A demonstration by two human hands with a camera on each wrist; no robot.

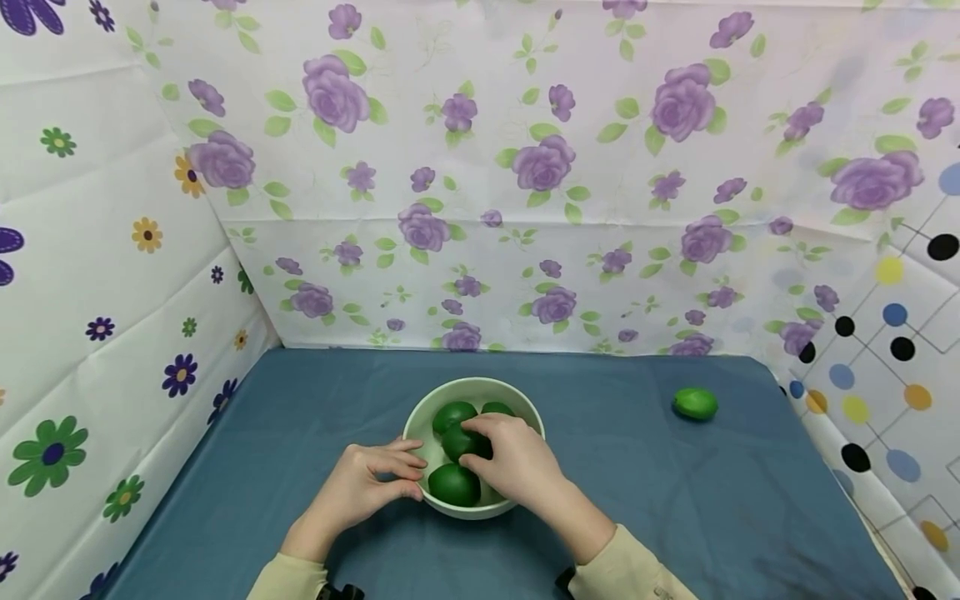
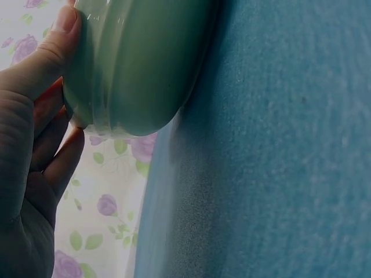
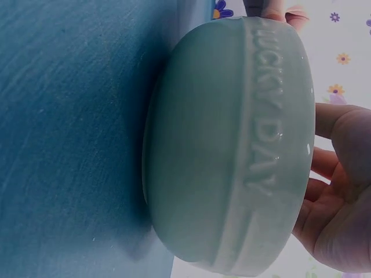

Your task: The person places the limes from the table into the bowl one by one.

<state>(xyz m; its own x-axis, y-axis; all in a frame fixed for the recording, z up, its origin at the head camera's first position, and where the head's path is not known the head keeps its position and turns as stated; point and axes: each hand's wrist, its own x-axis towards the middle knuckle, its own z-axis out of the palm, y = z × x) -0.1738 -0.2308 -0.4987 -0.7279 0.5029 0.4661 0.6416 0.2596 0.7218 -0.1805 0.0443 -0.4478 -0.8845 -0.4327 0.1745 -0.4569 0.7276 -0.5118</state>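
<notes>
A pale green bowl (image 1: pixel 474 512) stands on the blue cloth with several dark green oval fruits in it. At its left side my left hand (image 1: pixel 367 483) holds the rim, fingertips over the edge and thumb (image 2: pixel 55 43) against the outer wall. My right hand (image 1: pixel 517 458) reaches over the right rim, thumb and fingers around the middle dark green fruit (image 1: pixel 459 443). One fruit (image 1: pixel 454 485) lies nearest me, another (image 1: pixel 453 415) at the back left, and a third (image 1: pixel 497 408) is partly covered by the right hand. Raised lettering on the bowl (image 3: pixel 232 139) reads "LUCKY DAY".
A brighter green lime (image 1: pixel 695 403) lies by itself on the blue cloth (image 1: pixel 615 433), well right of the bowl. Flowered sheets (image 1: pixel 480 275) rise behind the table and on the left; a dotted one (image 1: pixel 892 400) hangs at the right.
</notes>
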